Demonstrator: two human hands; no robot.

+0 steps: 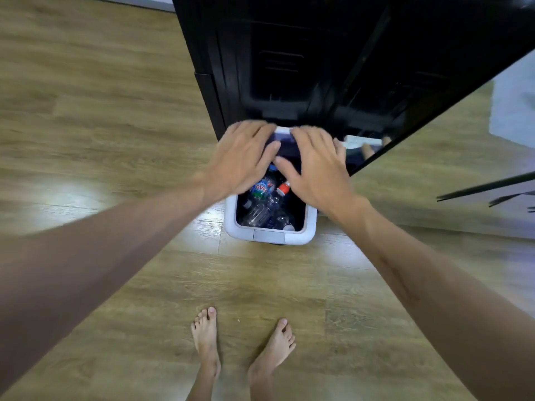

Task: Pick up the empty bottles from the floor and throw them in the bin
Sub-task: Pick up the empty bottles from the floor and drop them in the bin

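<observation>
A white bin with a dark inside stands on the wooden floor against a black cabinet. Several clear empty bottles lie inside it, one with a blue label and one with a red cap. Both my hands hover over the far half of the bin's opening, side by side, palms down. My left hand has its fingers spread and straight and holds nothing. My right hand is the same, fingers reaching toward the bin's raised lid at the back. Whether the fingertips touch the lid is unclear.
A black cabinet rises right behind the bin. A glossy dark panel edge runs diagonally at the right. My bare feet stand on the wooden floor in front of the bin. Thin black legs show at the right edge.
</observation>
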